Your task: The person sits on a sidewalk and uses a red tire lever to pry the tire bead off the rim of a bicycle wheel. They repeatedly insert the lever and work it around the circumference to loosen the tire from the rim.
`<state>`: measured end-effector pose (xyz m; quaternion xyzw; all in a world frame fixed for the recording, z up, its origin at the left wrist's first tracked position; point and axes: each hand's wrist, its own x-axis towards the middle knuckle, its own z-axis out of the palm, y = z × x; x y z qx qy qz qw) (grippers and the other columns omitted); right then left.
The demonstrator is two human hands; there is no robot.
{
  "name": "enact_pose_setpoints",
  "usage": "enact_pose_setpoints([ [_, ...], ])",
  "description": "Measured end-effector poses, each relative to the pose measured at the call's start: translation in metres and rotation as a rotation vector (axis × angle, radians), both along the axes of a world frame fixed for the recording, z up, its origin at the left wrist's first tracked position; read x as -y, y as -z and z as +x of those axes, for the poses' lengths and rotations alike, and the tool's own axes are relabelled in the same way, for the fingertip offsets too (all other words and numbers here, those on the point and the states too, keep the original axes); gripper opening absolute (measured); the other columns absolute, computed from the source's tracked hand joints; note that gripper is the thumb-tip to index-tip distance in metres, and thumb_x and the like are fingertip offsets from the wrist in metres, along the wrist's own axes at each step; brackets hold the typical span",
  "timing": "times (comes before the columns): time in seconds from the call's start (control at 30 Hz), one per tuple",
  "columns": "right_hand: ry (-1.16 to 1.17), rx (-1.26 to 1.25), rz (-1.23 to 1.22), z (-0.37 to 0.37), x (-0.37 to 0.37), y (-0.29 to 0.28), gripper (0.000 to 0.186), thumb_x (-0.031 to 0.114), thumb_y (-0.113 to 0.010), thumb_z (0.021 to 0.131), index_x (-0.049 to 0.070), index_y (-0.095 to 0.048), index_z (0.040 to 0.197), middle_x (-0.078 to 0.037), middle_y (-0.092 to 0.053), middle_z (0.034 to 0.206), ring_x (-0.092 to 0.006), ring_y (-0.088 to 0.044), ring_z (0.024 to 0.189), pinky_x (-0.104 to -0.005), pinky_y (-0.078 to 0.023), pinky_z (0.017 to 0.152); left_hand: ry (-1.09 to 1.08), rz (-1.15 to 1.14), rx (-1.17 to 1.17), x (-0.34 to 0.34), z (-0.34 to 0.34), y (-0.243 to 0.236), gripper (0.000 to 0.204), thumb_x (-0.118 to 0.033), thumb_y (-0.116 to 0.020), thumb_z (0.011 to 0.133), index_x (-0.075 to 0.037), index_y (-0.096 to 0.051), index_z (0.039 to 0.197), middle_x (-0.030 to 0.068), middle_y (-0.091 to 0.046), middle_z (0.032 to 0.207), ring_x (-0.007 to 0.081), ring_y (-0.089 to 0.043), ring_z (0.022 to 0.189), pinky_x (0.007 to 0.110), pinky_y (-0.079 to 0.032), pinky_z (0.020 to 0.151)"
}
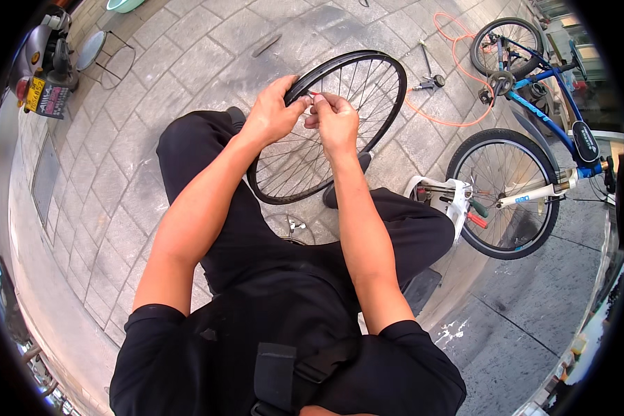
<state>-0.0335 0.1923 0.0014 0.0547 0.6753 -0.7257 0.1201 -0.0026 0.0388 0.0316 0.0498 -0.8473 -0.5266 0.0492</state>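
Note:
A bicycle wheel (403,87) with a black tire and thin spokes stands tilted between my legs. At its upper left, my left hand (274,114) is closed around the rim and tire, its thumb reaching toward the other hand. My right hand (335,123) is closed in a pinch just inside the rim, close to the left thumb. A small red piece (313,93) shows at the fingertips there; it is too small to name, and the fingers hide most of it.
To the right, a blue bicycle (534,104) lies on the paving beside a floor pump gauge (433,82) and an orange hose (454,52). A white tool container (457,201) stands by my right knee. A scooter (41,62) and a round stool (91,50) are at far left.

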Motion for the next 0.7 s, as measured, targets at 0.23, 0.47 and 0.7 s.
enact_pose_setpoints([
  [0.23,0.082,0.041,-0.399,0.011,0.002,0.018,0.025,0.013,-0.061,0.106,-0.007,-0.063,0.121,-0.016,-0.073,0.1,-0.0194,-0.072,0.075,-0.0315,-0.061,0.063,-0.057,-0.016,-0.102,-0.01,0.004,0.009,0.047,-0.018,-0.073,0.091,0.004,-0.062,0.132,0.0222,-0.067,0.117,0.0373,-0.068,0.11,0.041,-0.053,0.094],
  [0.47,0.042,0.313,-0.627,0.018,-0.003,0.008,0.027,0.027,-0.061,0.107,0.004,-0.065,0.122,-0.011,-0.067,0.108,-0.0276,-0.071,0.088,-0.0401,-0.061,0.073,-0.02,0.01,-0.09,-0.014,0.01,0.0,0.045,-0.017,-0.073,0.095,0.005,-0.062,0.133,0.0205,-0.067,0.123,0.0354,-0.067,0.113,0.038,-0.052,0.096],
  [0.7,0.113,0.478,-0.599,0.004,0.001,0.004,0.014,0.021,-0.066,0.1,0.008,-0.066,0.104,-0.002,-0.064,0.084,-0.0084,-0.043,0.059,-0.026,-0.034,0.049,-0.008,-0.162,-0.272,-0.012,0.009,0.019,0.046,-0.016,-0.074,0.094,0.006,-0.061,0.133,0.0233,-0.066,0.125,0.0387,-0.065,0.116,0.04,-0.051,0.1],
])
